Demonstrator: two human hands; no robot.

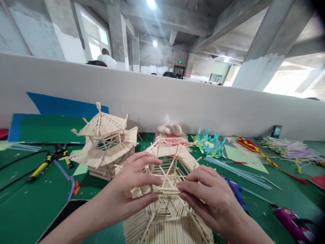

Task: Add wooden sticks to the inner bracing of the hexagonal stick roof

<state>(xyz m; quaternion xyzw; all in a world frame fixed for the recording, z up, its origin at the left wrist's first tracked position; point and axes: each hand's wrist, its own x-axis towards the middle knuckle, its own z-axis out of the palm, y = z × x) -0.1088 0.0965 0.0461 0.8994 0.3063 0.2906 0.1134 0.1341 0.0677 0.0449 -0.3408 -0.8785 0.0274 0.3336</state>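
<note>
A model roof frame [169, 203] made of thin wooden sticks stands right in front of me on the green table [30, 203]. My left hand [132, 188] pinches a short bundle of sticks [166, 190] at the frame's centre from the left, fingers closed on it. My right hand [205, 193] grips the same bundle from the right, fingertips pressed together. Behind and to the left stands a finished stick pagoda [105, 145] with two tiered roofs.
A yellow-handled tool [40, 169] and black cable lie at the left. A blue glue gun [237, 191] sits behind my right hand. Teal paper flowers [209, 144], glue sticks [238, 171], coloured straws [289, 147] and a magenta tool [296, 223] lie to the right. A white partition [203, 105] backs the table.
</note>
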